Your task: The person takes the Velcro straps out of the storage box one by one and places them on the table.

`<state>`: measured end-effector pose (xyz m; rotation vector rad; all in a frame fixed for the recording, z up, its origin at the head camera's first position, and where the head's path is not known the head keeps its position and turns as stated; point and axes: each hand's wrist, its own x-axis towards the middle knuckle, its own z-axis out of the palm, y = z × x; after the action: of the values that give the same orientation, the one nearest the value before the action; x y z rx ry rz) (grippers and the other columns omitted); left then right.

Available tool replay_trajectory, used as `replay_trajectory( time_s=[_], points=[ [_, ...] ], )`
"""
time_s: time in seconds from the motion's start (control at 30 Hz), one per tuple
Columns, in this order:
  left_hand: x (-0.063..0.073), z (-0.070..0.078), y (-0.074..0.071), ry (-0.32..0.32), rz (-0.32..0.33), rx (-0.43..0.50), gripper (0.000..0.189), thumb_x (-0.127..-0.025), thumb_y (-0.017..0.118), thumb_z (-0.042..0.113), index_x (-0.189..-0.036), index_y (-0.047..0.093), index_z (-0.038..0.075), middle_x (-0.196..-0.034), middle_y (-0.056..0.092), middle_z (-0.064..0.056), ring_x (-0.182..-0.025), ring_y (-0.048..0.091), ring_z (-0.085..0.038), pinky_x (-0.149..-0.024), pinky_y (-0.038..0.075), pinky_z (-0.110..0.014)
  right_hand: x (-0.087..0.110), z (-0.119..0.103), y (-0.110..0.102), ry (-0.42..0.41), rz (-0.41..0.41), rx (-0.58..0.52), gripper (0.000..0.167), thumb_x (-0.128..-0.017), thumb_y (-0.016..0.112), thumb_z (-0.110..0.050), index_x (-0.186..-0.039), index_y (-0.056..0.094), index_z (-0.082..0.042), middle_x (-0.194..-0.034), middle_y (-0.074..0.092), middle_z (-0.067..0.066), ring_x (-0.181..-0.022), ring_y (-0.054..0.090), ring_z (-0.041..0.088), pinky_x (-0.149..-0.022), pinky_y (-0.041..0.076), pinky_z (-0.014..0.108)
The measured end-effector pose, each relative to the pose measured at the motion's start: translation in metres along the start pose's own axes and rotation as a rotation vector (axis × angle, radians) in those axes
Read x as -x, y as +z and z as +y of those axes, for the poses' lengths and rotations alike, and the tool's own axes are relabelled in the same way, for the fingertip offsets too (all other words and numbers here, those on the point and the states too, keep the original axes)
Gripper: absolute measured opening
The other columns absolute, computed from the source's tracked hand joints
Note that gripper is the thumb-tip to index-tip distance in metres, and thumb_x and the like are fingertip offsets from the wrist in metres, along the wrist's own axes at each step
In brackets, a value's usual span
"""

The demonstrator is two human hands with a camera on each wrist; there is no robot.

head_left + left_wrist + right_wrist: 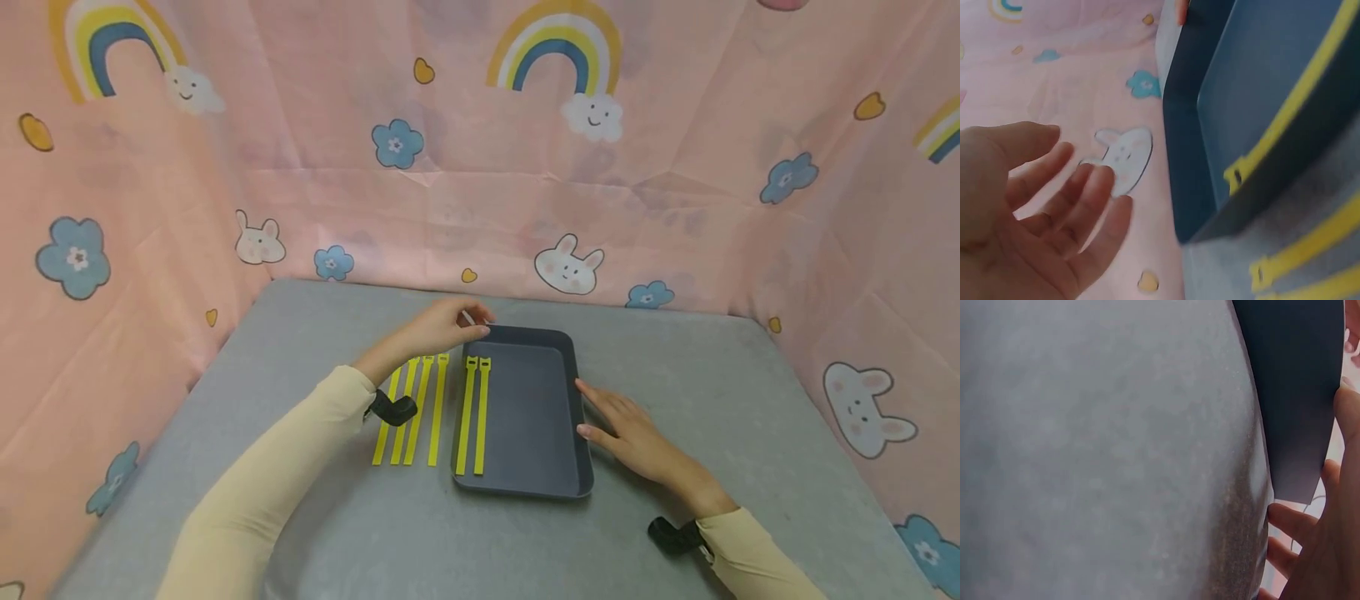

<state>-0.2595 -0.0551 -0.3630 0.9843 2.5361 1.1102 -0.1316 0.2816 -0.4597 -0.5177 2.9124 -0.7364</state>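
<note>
A dark grey rectangular tray (pixel 534 417) lies on the table with two yellow cable straps (pixel 482 417) side by side along its left part. Left of it, several more yellow straps (pixel 437 417) are laid roughly parallel, some partly covered by my left forearm. My left hand (pixel 442 327) hovers at the tray's far left corner; in the left wrist view its loosely bent fingers (pixel 1100 190) hold nothing and stand apart from the tray. Against the tray's right side rests my right hand (pixel 633 437), fingers extended; the right wrist view shows the thumb at the tray's outer wall (pixel 1297 394).
A grey cloth (pixel 337 533) covers the table. Pink printed fabric (pixel 465 208) hangs along the back and both sides. A black wrist camera (pixel 393 408) is strapped on the left wrist, another (pixel 675 536) on the right.
</note>
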Motion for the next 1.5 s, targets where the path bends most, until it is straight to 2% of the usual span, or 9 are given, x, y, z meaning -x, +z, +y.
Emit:
replay_trajectory(
  time_s=[0.1, 0.23, 0.47, 0.67, 0.83, 1.1, 1.2, 1.37, 1.5],
  points=[
    [-0.011, 0.004, 0.012, -0.01, -0.071, 0.001, 0.034, -0.1, 0.059, 0.023, -0.13, 0.061, 0.007, -0.124, 0.064, -0.009, -0.107, 0.065, -0.023, -0.09, 0.055, -0.034, 0.0, 0.0, 0.0, 0.001, -0.002, -0.001, 0.068, -0.101, 0.05, -0.046, -0.159, 0.019, -0.03, -0.16, 0.033, 0.015, -0.145, 0.028, 0.048, -0.107, 0.021, 0.074],
    [-0.022, 0.005, 0.028, -0.047, -0.114, -0.009, 0.032, -0.102, 0.055, 0.022, -0.131, 0.06, 0.008, -0.131, 0.064, -0.01, -0.119, 0.062, -0.026, -0.098, 0.053, -0.037, 0.0, 0.0, 0.001, 0.006, -0.002, -0.004, 0.068, -0.101, 0.05, -0.047, -0.159, 0.019, -0.03, -0.16, 0.033, 0.015, -0.145, 0.028, 0.048, -0.108, 0.021, 0.073],
    [-0.028, 0.007, 0.046, -0.199, -0.183, 0.012, 0.035, -0.105, 0.046, 0.022, -0.134, 0.057, 0.005, -0.133, 0.061, -0.014, -0.116, 0.061, -0.028, -0.094, 0.052, -0.039, 0.0, 0.0, 0.002, 0.022, -0.009, 0.006, 0.068, -0.101, 0.049, -0.049, -0.159, 0.018, -0.032, -0.161, 0.032, 0.014, -0.145, 0.028, 0.048, -0.108, 0.022, 0.075],
    [-0.03, 0.007, 0.056, -0.262, -0.225, -0.028, 0.035, -0.105, 0.045, 0.023, -0.133, 0.058, 0.005, -0.136, 0.06, -0.013, -0.12, 0.06, -0.027, -0.096, 0.051, -0.039, 0.0, 0.0, 0.002, 0.017, -0.001, -0.005, 0.068, -0.101, 0.05, -0.048, -0.159, 0.019, -0.031, -0.161, 0.032, 0.015, -0.145, 0.028, 0.048, -0.107, 0.021, 0.075],
    [-0.032, 0.008, 0.063, -0.277, -0.226, -0.082, 0.034, -0.104, 0.046, 0.023, -0.13, 0.059, 0.005, -0.134, 0.061, -0.013, -0.115, 0.061, -0.025, -0.094, 0.051, -0.038, 0.0, 0.0, 0.002, 0.022, 0.003, -0.01, 0.068, -0.101, 0.05, -0.048, -0.159, 0.019, -0.032, -0.161, 0.032, 0.015, -0.145, 0.028, 0.049, -0.107, 0.021, 0.076],
    [-0.035, 0.008, 0.074, -0.3, -0.241, -0.125, 0.032, -0.103, 0.049, 0.025, -0.126, 0.061, 0.007, -0.121, 0.065, -0.011, -0.087, 0.059, -0.017, -0.07, 0.047, -0.027, 0.001, 0.002, 0.003, 0.014, 0.005, -0.011, 0.067, -0.101, 0.049, -0.048, -0.159, 0.017, -0.034, -0.161, 0.032, 0.013, -0.145, 0.028, 0.048, -0.107, 0.02, 0.076],
    [-0.039, 0.011, 0.077, -0.288, -0.239, -0.138, 0.031, -0.102, 0.051, 0.025, -0.125, 0.063, 0.007, -0.12, 0.066, -0.011, -0.09, 0.061, -0.018, -0.072, 0.048, -0.028, 0.001, 0.002, 0.003, 0.014, 0.006, -0.018, 0.067, -0.101, 0.049, -0.047, -0.159, 0.017, -0.035, -0.162, 0.031, 0.013, -0.145, 0.028, 0.048, -0.106, 0.02, 0.076],
    [-0.045, 0.018, 0.083, -0.27, -0.235, -0.164, 0.031, -0.101, 0.052, 0.025, -0.123, 0.064, 0.007, -0.122, 0.066, -0.01, -0.102, 0.064, -0.021, -0.083, 0.052, -0.031, 0.0, 0.002, 0.002, 0.022, -0.001, -0.009, 0.067, -0.101, 0.049, -0.049, -0.159, 0.017, -0.035, -0.162, 0.031, 0.013, -0.145, 0.028, 0.048, -0.106, 0.02, 0.076],
    [-0.05, 0.024, 0.088, -0.269, -0.237, -0.16, 0.032, -0.101, 0.053, 0.025, -0.124, 0.064, 0.006, -0.119, 0.067, -0.01, -0.098, 0.064, -0.02, -0.082, 0.052, -0.03, 0.0, 0.001, 0.002, 0.028, -0.005, 0.001, 0.068, -0.101, 0.048, -0.05, -0.159, 0.017, -0.034, -0.162, 0.031, 0.013, -0.145, 0.028, 0.048, -0.107, 0.021, 0.076]
  ],
)
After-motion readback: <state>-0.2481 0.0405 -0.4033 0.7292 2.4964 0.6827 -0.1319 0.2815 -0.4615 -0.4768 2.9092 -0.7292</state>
